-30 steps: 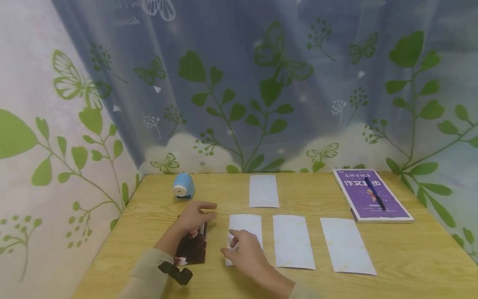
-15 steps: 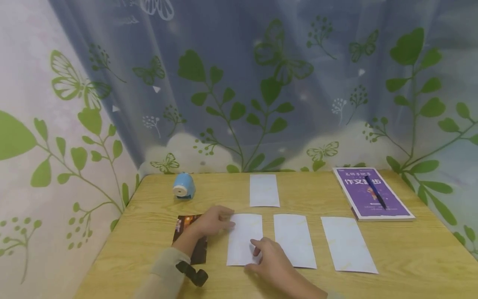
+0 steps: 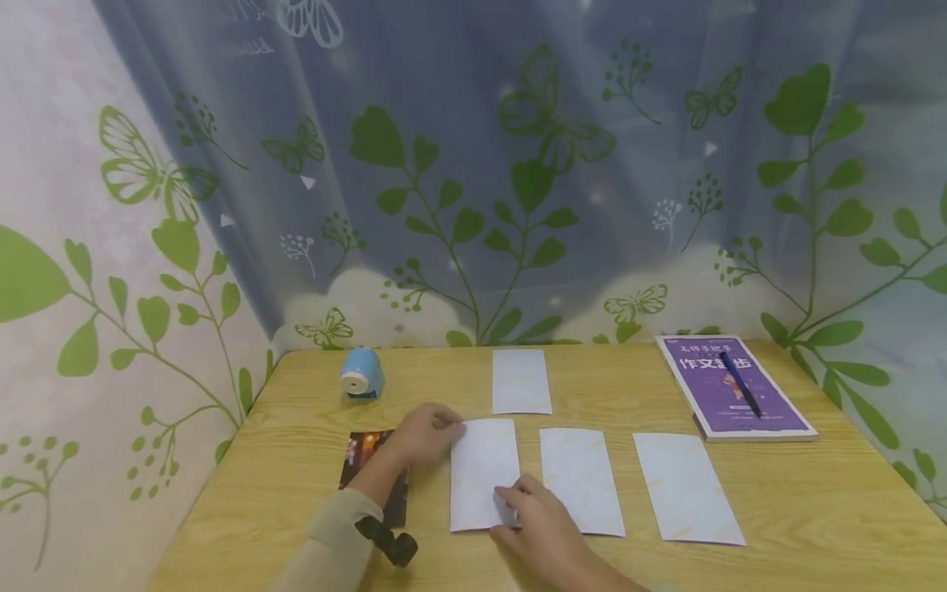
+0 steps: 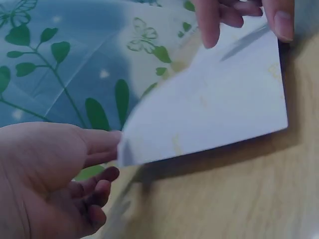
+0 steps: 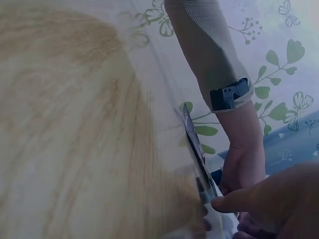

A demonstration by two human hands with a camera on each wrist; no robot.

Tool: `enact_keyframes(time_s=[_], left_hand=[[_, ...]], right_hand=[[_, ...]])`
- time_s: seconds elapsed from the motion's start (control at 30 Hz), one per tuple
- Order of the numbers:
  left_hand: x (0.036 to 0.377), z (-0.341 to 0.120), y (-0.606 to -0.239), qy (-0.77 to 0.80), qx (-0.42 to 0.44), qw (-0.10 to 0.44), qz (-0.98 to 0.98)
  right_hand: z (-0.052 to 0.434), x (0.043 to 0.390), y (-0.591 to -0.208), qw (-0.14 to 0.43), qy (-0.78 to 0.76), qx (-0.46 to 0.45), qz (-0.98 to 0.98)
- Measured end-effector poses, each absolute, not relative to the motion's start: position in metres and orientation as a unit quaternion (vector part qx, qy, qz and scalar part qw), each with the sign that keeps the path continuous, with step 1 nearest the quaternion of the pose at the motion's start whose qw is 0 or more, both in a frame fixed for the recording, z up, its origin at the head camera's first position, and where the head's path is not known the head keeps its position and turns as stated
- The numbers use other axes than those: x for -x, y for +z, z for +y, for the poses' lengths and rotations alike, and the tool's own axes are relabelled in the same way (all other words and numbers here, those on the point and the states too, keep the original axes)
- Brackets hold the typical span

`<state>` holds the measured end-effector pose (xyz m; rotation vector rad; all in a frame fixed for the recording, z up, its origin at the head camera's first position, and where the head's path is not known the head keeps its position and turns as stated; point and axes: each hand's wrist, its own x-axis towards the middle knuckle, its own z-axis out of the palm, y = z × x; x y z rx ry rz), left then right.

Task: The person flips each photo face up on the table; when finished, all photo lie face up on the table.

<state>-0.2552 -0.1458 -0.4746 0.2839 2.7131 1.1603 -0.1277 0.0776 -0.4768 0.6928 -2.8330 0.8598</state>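
Note:
A white card [image 3: 482, 469], leftmost in the near row of white cards, is between my two hands. My left hand [image 3: 427, 436] pinches its upper left corner. At its lower right edge, my right hand [image 3: 549, 530] grips it between thumb and fingers. In the left wrist view the same card [image 4: 224, 104] bends upward, and a shadow lies beneath its edge. Its underside is hidden in the head view. Under my left forearm lies a dark picture card [image 3: 358, 452], partly covered.
Two more white cards, a middle one [image 3: 580, 477] and a right one [image 3: 688, 489], lie in the row. Another white card [image 3: 521, 381] lies behind. A light blue pencil sharpener [image 3: 361, 372] stands back left. A pen [image 3: 740, 385] rests on a purple book [image 3: 710, 403].
My left hand has moved right, off the dark picture card to the white card's corner. My right hand has shifted from that card's left side to its lower right edge.

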Motion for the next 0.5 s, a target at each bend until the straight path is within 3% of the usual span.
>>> enact_keyframes(time_s=[0.3,0.5], left_hand=[[0.258,-0.148,-0.452,0.552,-0.015,0.087,0.829],[0.259,-0.142,-0.441,0.656,-0.028,0.108,0.747]], right_hand=[[0.075,0.119,-0.467,0.265,0.221,-0.271,-0.899],[0.073,0.119,-0.464,0.322,0.245,-0.315,-0.858]])
